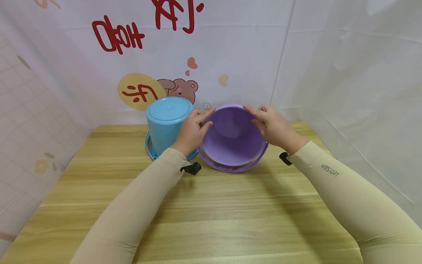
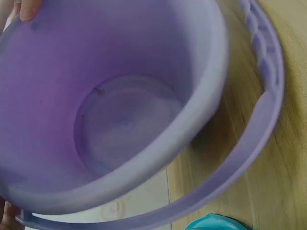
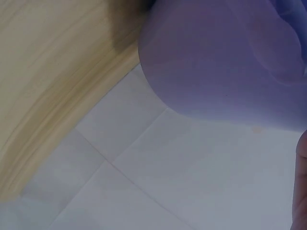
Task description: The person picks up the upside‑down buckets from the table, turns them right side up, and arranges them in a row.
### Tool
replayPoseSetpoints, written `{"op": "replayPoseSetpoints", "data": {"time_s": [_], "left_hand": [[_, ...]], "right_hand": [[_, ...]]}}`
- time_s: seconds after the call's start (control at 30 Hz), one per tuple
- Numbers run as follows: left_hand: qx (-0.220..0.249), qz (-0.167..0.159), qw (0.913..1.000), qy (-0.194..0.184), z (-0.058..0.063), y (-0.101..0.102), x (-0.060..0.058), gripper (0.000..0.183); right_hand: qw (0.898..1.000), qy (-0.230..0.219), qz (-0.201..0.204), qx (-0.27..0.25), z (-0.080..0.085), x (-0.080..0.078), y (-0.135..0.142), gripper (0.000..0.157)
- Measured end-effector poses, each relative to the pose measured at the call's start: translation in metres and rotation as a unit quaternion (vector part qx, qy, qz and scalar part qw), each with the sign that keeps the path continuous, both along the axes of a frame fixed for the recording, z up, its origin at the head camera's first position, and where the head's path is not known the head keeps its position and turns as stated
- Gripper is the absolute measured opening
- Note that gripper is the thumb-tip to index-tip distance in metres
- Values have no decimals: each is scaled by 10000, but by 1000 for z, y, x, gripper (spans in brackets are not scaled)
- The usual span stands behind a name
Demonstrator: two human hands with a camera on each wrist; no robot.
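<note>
A purple bucket is tilted, its mouth facing me, over the back of the table. My left hand grips its rim at the upper left, and my right hand grips the rim at the upper right. The purple handle loops down below the mouth. In the left wrist view, the bucket's inside and round bottom show, and a fingertip presses inside the rim. The right wrist view has the bucket's smooth outer wall, with part of my right hand at the frame edge.
A light-blue bucket stands upside down just left of the purple one, partly behind my left hand, its handle at the table. The wood-grain table ends at a printed white cloth behind and at both sides.
</note>
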State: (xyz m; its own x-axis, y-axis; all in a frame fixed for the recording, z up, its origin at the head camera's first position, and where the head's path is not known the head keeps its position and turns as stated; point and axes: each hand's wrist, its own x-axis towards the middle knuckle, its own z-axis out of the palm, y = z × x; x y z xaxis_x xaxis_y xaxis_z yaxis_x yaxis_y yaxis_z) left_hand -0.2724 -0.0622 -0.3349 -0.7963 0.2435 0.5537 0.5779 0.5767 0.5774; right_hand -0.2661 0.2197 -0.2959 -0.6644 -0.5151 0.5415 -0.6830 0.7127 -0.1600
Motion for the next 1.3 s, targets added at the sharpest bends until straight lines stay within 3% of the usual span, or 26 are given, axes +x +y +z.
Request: {"op": "replayPoseSetpoints", "data": {"time_s": [0.3,0.67,1.03,1.3], "left_hand": [[313,-91,9994,-101,1,-2,0,47],[307,89,9987,-403,3,-2,-3,52],[197,289,9988,-331,11,0,-3,48],[370,302,9977,-489,18,-1,-3,44]], "right_hand": [[9979,-403,-355,-350,6,-1,2,53],[9878,-1114,-542,-941,10,-7,6,50],[9926,-805,-627,-655,5,-5,12,51],[9960,-728,-69,-518,2,-5,20,56]]}}
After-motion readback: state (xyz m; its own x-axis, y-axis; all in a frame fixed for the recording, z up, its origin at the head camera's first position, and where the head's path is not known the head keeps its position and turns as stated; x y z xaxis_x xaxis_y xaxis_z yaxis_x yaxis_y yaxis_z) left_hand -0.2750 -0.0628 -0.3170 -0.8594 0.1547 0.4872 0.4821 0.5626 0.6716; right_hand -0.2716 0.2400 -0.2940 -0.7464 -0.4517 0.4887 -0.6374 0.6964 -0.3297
